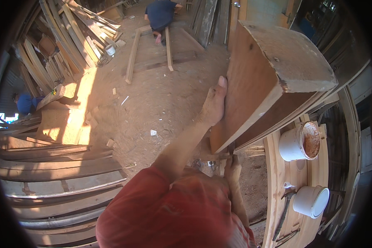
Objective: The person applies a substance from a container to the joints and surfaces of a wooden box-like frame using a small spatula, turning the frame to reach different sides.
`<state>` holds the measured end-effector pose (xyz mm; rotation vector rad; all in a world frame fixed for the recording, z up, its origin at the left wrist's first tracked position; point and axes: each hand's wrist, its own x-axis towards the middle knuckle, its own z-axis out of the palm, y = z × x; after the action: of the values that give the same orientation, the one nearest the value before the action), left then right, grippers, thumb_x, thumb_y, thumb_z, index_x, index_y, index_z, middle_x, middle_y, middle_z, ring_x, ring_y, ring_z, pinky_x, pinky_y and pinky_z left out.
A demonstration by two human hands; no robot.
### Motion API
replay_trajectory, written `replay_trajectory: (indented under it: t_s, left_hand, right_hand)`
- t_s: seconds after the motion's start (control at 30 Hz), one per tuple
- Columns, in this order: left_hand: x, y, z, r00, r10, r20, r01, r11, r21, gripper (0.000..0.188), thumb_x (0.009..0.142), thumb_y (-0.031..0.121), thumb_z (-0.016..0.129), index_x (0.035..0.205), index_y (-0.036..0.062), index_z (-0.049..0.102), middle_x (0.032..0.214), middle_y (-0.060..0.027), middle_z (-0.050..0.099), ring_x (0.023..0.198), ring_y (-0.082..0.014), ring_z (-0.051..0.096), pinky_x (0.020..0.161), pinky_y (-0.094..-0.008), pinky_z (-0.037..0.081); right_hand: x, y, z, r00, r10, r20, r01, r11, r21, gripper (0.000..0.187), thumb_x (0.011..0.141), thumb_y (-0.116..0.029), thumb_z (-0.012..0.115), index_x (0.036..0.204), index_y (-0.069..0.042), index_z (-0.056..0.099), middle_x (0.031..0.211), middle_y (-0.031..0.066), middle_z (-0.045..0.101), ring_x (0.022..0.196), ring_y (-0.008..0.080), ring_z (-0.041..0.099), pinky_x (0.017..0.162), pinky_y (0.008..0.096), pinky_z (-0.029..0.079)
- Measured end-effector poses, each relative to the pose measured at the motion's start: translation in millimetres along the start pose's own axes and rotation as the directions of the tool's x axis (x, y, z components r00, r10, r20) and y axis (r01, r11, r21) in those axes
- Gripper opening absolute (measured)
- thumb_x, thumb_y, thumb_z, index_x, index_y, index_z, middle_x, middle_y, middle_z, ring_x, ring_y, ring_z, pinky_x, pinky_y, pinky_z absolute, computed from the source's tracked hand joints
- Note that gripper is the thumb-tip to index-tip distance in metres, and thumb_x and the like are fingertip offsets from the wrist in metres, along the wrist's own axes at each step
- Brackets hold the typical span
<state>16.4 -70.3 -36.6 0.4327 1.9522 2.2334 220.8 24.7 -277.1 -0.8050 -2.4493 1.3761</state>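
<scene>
Left grip (214,102), closure unclear, against a boxy, reddish-brown, pale-edged wooden piece (252,78).

The box (252,91) stands right of the left hand (214,101), which touches its side; the right hand (233,167) is at its near lower end. Farther right, a bucket (290,145) stands on boards (273,182) beyond a tub (306,202), with a hammer (282,221) left of the tub. Planks (62,182) lie left; ahead, a frame (132,60) lies before a person (160,15).

Wooden box (252,82) blocks the right; passage left (above dirt floor (146,109)).
</scene>
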Motion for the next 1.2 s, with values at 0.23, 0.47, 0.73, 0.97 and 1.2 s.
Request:
replay_trajectory:
  t_s: [0.23,0.47,0.73,0.97,1.2]
  left_hand:
    - [37,-71,-36,0.987,0.006,0.162,0.037,0.965,-0.259,0.064,0.102,0.055,0.038,0.125,-0.0011,0.059,0.111,-0.0169,0.064,0.097,-0.0224,0.058,0.084,-0.0359,0.046]
    - [25,-16,-17,0.996,-0.038,0.076,0.048,0.989,-0.140,0.091,0.104,0.070,0.024,0.138,-0.0088,0.053,0.132,-0.0207,0.062,0.124,-0.0231,0.055,0.109,-0.0351,0.039]
    - [23,-4,-14,0.999,-0.006,0.048,0.006,1.000,-0.002,0.100,0.101,0.074,0.024,0.128,-0.0165,0.058,0.128,-0.0294,0.064,0.125,-0.0284,0.057,0.108,-0.0361,0.041]
    - [33,-15,-1,0.996,0.090,-0.005,-0.089,0.990,0.108,0.099,0.101,0.074,0.024,0.132,-0.0156,0.055,0.134,-0.0301,0.060,0.127,-0.0329,0.056,0.111,-0.0380,0.038]
    - [68,-62,-30,0.993,0.087,0.083,-0.078,0.991,-0.109,0.085,0.104,0.063,0.027,0.133,-0.0116,0.054,0.119,-0.0220,0.055,0.110,-0.0280,0.051,0.098,-0.0352,0.038]
  right_hand:
    - [-1,14,5,0.999,-0.044,0.006,0.043,0.999,0.030,0.020,0.100,-0.021,0.054,0.108,-0.003,0.059,0.089,0.0313,0.065,0.083,0.0528,0.064,0.064,0.0585,0.047]
    - [-2,6,3,0.979,-0.198,0.039,0.201,0.977,-0.070,0.031,0.102,-0.027,0.052,0.109,0.000,0.064,0.091,0.0311,0.067,0.090,0.0530,0.064,0.072,0.0557,0.049]
    - [1,9,11,0.999,-0.009,0.053,0.005,0.998,0.063,0.028,0.101,-0.024,0.056,0.104,0.002,0.064,0.085,0.0286,0.064,0.080,0.0492,0.063,0.067,0.0520,0.048]
    - [2,22,12,0.999,-0.007,-0.045,0.009,0.998,0.059,0.030,0.103,-0.027,0.054,0.099,0.001,0.063,0.071,0.0183,0.063,0.062,0.0318,0.065,0.056,0.0442,0.048]
    - [1,34,19,0.995,-0.033,-0.099,0.034,0.999,0.014,0.029,0.104,-0.028,0.052,0.101,-0.001,0.062,0.071,0.0181,0.063,0.063,0.0358,0.065,0.058,0.0461,0.049]
